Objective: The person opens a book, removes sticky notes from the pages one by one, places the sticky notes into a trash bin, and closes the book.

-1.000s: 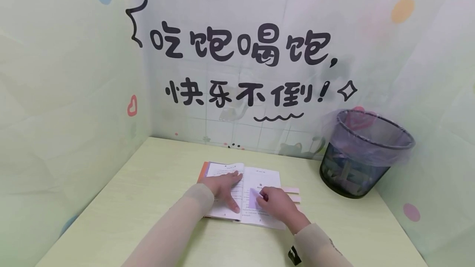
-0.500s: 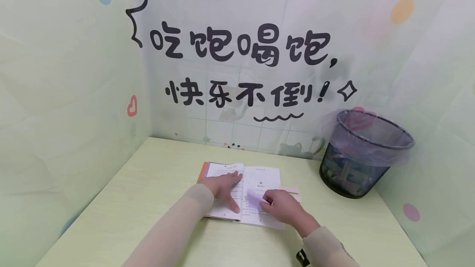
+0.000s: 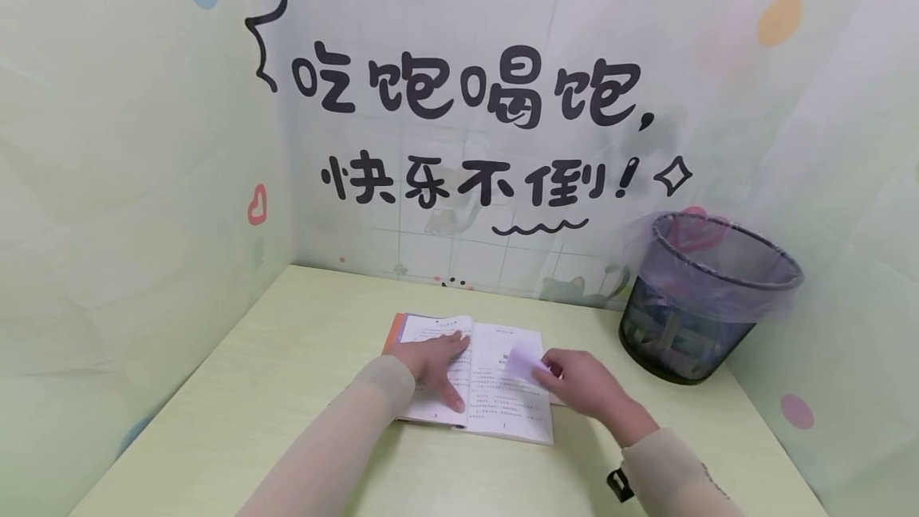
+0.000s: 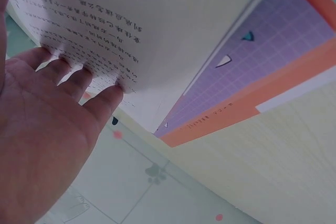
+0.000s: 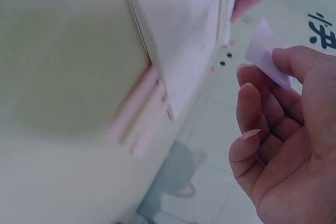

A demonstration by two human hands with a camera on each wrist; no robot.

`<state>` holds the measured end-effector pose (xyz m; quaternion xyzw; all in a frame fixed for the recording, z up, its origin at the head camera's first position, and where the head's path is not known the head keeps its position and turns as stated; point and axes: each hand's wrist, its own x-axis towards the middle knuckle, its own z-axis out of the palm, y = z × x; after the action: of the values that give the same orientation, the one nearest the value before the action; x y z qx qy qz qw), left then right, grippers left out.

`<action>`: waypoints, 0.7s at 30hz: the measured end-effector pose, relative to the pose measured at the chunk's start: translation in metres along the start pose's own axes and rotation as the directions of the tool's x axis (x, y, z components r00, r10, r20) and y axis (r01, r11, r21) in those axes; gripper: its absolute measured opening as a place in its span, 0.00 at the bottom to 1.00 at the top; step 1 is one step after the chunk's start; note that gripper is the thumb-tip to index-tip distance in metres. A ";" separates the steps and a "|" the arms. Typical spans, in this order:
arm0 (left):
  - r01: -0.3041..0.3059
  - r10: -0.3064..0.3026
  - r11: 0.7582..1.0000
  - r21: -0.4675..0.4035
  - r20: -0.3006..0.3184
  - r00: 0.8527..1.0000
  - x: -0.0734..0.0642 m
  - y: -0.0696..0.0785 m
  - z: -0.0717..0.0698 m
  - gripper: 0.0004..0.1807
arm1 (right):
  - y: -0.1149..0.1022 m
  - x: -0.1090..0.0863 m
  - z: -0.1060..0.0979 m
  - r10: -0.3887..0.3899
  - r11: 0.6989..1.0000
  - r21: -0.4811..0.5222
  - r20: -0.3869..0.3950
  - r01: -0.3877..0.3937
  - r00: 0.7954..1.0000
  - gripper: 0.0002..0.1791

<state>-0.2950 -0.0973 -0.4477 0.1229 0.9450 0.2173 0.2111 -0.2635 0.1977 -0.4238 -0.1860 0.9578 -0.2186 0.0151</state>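
Note:
An open book [image 3: 506, 405] with printed pages lies on the table. My left hand [image 3: 434, 369] presses on its left page with the fingers spread, thumb near the spine; in the left wrist view the fingertips [image 4: 113, 95] touch the paper. Above the right page, my right hand [image 3: 585, 381] pinches a small pale purple sticky note [image 3: 526, 361] between thumb and fingers. That note [image 5: 265, 56] is raised clear of the book in the right wrist view. Pink paper tabs [image 5: 137, 103] stick out from the book's right edge. A purple and orange cover [image 4: 252, 72] shows under the left page.
A black mesh wastebasket [image 3: 689, 325] with a translucent purple liner stands at the table's back right. Printed wall sheets [image 3: 459, 126] enclose the pale table [image 3: 237, 421] at the back and both sides.
My right hand has lifted the purple sticky note off the right page and moved it to the right and slightly away from me. The left hand has stayed in place on the left page.

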 end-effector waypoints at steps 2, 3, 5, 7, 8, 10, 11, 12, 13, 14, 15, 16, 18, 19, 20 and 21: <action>-0.002 0.002 1.000 0.003 -0.001 1.000 -0.001 0.000 0.000 0.71 | 0.006 0.002 -0.016 0.002 1.000 -0.017 -0.027 -0.003 1.000 0.11; -0.002 0.002 1.000 0.001 0.000 1.000 -0.001 0.000 0.000 0.72 | 0.009 0.003 -0.025 0.001 1.000 -0.030 -0.046 -0.003 0.999 0.12; -0.001 0.001 1.000 0.010 -0.001 1.000 -0.001 0.000 0.000 0.72 | 0.015 0.004 -0.045 0.004 0.999 -0.047 -0.087 -0.008 0.996 0.14; 0.001 -0.001 1.000 0.017 -0.003 1.000 -0.001 0.000 0.000 0.72 | 0.022 0.006 -0.067 0.005 0.998 -0.069 -0.141 -0.015 0.990 0.15; 0.003 -0.003 1.000 0.018 -0.004 1.000 -0.001 0.000 0.000 0.72 | 0.025 0.006 -0.079 0.005 0.997 -0.079 -0.172 -0.019 0.985 0.16; 0.003 -0.003 1.000 0.023 -0.007 1.000 -0.001 0.000 0.001 0.72 | 0.031 0.007 -0.101 0.013 0.994 -0.099 -0.234 -0.037 0.972 0.18; 0.003 -0.002 1.000 0.025 -0.008 1.000 0.000 0.000 0.001 0.72 | 0.034 0.007 -0.112 0.024 0.993 -0.103 -0.259 -0.052 0.966 0.19; 0.003 -0.002 1.000 0.026 -0.008 1.000 0.000 0.000 0.001 0.72 | 0.036 0.006 -0.122 0.039 0.991 -0.108 -0.284 -0.072 0.958 0.20; 0.002 -0.002 1.000 0.026 -0.007 1.000 0.000 0.000 0.001 0.72 | 0.039 0.005 -0.132 0.054 0.990 -0.111 -0.307 -0.092 0.950 0.22; 0.000 0.000 1.000 0.025 -0.009 1.000 0.000 -0.001 0.001 0.72 | 0.041 0.004 -0.142 0.071 0.988 -0.109 -0.323 -0.112 0.944 0.23; 0.000 0.000 1.000 0.024 -0.007 1.000 0.000 -0.001 0.001 0.72 | 0.043 0.003 -0.151 0.088 0.985 -0.110 -0.343 -0.133 0.935 0.25; 0.000 0.000 1.000 0.022 -0.006 1.000 0.000 -0.001 0.002 0.72 | 0.046 0.001 -0.159 0.105 0.983 -0.105 -0.361 -0.153 0.927 0.26; 0.003 -0.003 1.000 0.012 -0.004 1.000 0.001 -0.002 0.002 0.72 | 0.052 -0.001 -0.174 0.126 0.977 -0.109 -0.400 -0.183 0.908 0.27; 0.005 -0.005 1.000 0.005 -0.005 1.000 0.001 -0.002 0.002 0.72 | 0.055 -0.002 -0.180 0.133 0.974 -0.111 -0.419 -0.196 0.898 0.27; 0.006 -0.006 1.000 0.002 -0.006 1.000 0.001 -0.002 0.002 0.72 | 0.059 -0.003 -0.186 0.148 0.970 -0.110 -0.434 -0.215 0.889 0.27; 0.010 -0.010 1.000 -0.003 -0.005 1.000 0.001 -0.003 0.002 0.72 | 0.063 -0.004 -0.191 0.161 0.966 -0.111 -0.451 -0.234 0.878 0.28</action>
<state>-0.2955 -0.0986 -0.4511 0.1174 0.9458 0.2178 0.2101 -0.3030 0.3307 -0.2780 -0.0339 0.9650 -0.1736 -0.1935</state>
